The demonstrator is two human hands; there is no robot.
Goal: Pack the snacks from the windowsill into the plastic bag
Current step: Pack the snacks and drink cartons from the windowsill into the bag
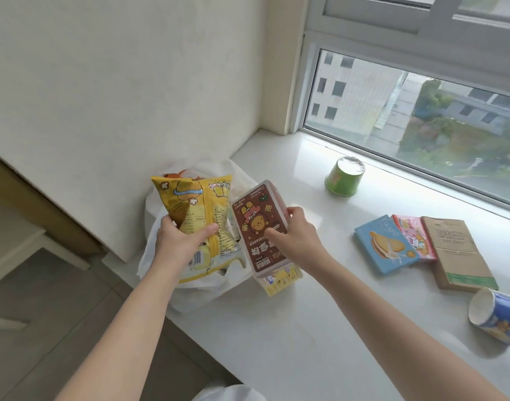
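Left hand (pixel 180 241) curled round yellow packet (pixel 200 215), right hand (pixel 294 235) pinching brown box (pixel 258 227), both mid-frame. Bag (pixel 167 224) mouth directly beneath packet, left of box; box's long axis upright, tilted.

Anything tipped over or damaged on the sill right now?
Two cups lie on their sides: the green cup near the window and the blue cup at the right edge. Nothing looks spilled or torn.

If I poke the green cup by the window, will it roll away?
Probably. The green cup lies on its side on the smooth windowsill, so it would likely roll, curving because it tapers. It looks like light paper, so a small poke should move it.
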